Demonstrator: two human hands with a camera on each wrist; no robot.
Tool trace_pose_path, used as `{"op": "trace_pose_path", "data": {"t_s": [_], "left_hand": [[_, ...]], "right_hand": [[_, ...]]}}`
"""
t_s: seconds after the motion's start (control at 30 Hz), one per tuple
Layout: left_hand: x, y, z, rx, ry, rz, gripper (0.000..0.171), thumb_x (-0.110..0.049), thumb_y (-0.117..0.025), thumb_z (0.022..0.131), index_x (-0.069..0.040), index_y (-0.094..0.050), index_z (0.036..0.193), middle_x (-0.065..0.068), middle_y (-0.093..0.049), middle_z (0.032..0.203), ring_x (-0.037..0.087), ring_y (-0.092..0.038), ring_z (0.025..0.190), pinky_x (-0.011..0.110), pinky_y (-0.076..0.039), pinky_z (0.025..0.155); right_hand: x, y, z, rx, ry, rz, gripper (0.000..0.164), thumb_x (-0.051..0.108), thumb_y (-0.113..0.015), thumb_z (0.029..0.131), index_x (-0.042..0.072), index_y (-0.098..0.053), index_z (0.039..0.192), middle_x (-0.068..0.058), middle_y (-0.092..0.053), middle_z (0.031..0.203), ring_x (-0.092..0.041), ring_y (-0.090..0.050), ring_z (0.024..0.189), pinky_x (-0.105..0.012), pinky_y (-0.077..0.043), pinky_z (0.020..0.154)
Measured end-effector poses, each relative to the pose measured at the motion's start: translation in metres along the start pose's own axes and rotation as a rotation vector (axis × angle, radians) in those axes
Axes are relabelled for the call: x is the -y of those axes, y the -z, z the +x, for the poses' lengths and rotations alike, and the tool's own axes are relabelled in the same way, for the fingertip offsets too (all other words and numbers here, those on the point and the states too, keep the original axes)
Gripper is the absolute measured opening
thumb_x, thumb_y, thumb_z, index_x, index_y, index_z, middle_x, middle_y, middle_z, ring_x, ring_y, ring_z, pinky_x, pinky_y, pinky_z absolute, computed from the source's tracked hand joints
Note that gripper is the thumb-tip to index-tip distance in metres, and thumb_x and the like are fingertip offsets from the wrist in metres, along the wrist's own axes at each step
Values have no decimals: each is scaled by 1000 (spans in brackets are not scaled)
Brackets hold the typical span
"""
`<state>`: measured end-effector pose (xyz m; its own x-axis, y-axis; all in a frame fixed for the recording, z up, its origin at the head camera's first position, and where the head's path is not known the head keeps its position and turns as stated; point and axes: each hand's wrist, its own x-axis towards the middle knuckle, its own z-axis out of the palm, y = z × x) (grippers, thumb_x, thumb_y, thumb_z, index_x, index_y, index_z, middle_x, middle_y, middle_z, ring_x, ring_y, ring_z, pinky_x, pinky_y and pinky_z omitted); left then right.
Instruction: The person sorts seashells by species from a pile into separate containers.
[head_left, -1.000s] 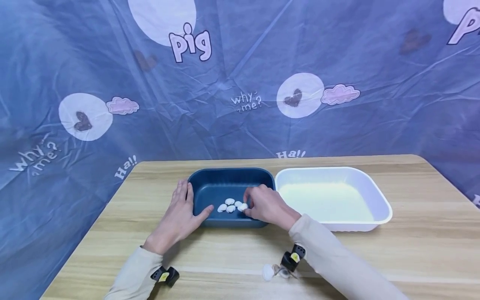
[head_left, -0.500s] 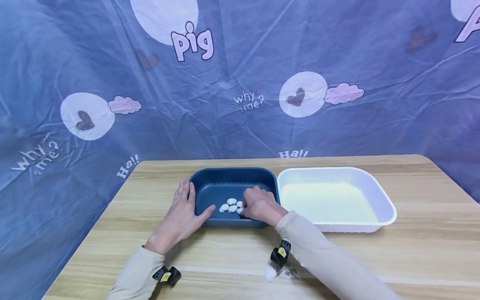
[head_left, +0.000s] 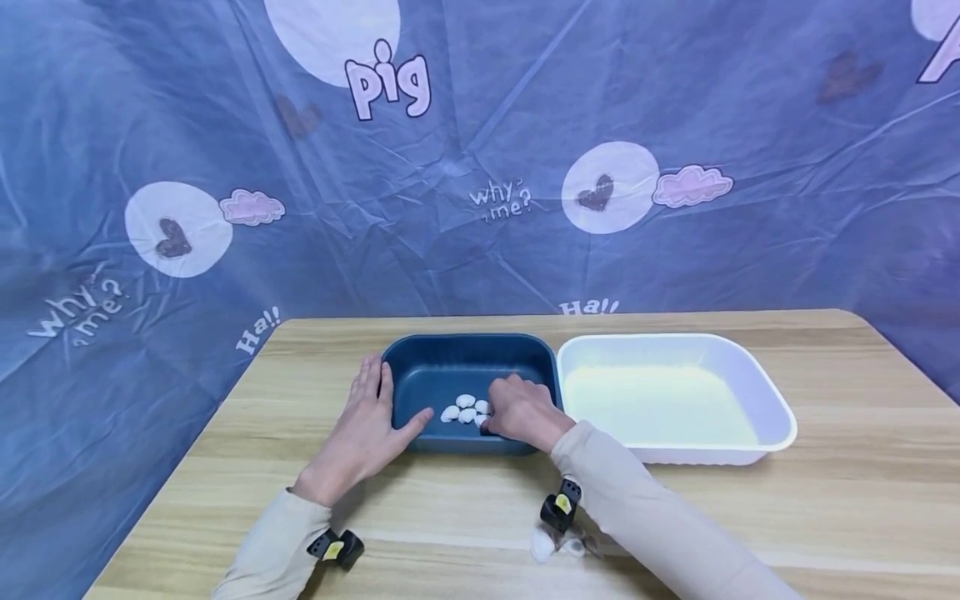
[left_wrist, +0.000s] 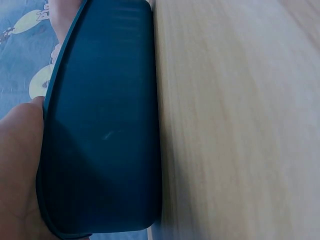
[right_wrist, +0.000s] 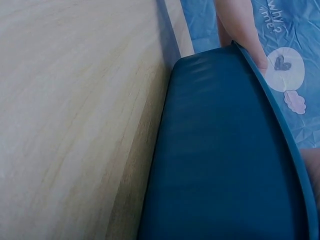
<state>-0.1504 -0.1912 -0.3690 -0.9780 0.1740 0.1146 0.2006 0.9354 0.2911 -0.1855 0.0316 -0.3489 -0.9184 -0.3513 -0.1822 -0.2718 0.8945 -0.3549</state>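
Note:
In the head view, several small white shells (head_left: 467,415) lie grouped on the floor of a dark blue tray (head_left: 420,392). My right hand (head_left: 521,410) reaches into the tray with curled fingers, pinching at a white shell (head_left: 482,422) at the group's right end; the fingertips are mostly hidden. The left hand (head_left: 367,429) rests on the tray's left side, fingers straight along the outside and thumb over the front rim. Both wrist views show mainly the tray's outer wall (left_wrist: 105,115), with part of the left hand at its rim in the left one.
Right beside the blue tray stands a white tray (head_left: 660,408). Near the table's front, a white shell (head_left: 542,544) and some smaller shell-like pieces lie partly under the right wrist camera (head_left: 561,507). A blue printed cloth (head_left: 420,250) hangs behind the wooden table (head_left: 450,517).
My right hand has lowered a white shell to the group's right end, its wrist shifting left, then stayed nearly still. The left hand keeps its place on the tray; the view has shifted slightly.

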Motion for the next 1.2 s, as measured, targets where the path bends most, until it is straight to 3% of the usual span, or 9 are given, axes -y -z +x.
{"op": "trace_pose_path", "data": {"t_s": [0.33, 0.63, 0.87, 1.0, 1.2], "left_hand": [[1, 0, 0, -17, -16, 11, 100, -62, -49, 91, 14, -17, 147, 30, -5, 157, 41, 0, 145, 53, -11, 117], [0, 0, 0, -3, -12, 12, 103, -68, -43, 90, 13, -15, 148, 28, -3, 157, 40, 0, 146, 52, -11, 117], [-2, 0, 2, -9, -19, 10, 104, -68, -44, 90, 14, -14, 148, 28, -2, 157, 40, 0, 146, 51, -10, 117], [-2, 1, 2, -1, -18, 11, 103, -67, -44, 91, 14, -14, 148, 28, -2, 157, 41, 0, 146, 51, -10, 117], [-1, 2, 1, -1, -11, 11, 101, -65, -46, 92, 14, -14, 148, 28, -2, 157, 41, 1, 146, 51, -9, 117]], "right_hand": [[2, 0, 1, 39, -40, -37, 34, 27, -73, 86, 11, -60, 59, -1, -40, 57, -17, -47, 53, -28, -35, 48], [-2, 7, -5, 15, 5, -25, 44, 30, -71, 88, 14, -52, 52, 2, -33, 52, -15, -42, 50, -28, -31, 47], [-13, 30, -33, -177, 161, 94, 21, 24, -71, 87, 19, -63, 68, 8, -53, 58, -10, -49, 54, -27, -40, 49], [-25, 41, -59, -285, 284, 138, 18, 18, -70, 85, 18, -63, 70, 9, -49, 57, -5, -44, 52, -24, -36, 46], [-37, 39, -95, -363, 431, 142, 13, 11, -72, 82, 18, -66, 74, 16, -52, 62, 3, -45, 56, -18, -41, 48]]}}
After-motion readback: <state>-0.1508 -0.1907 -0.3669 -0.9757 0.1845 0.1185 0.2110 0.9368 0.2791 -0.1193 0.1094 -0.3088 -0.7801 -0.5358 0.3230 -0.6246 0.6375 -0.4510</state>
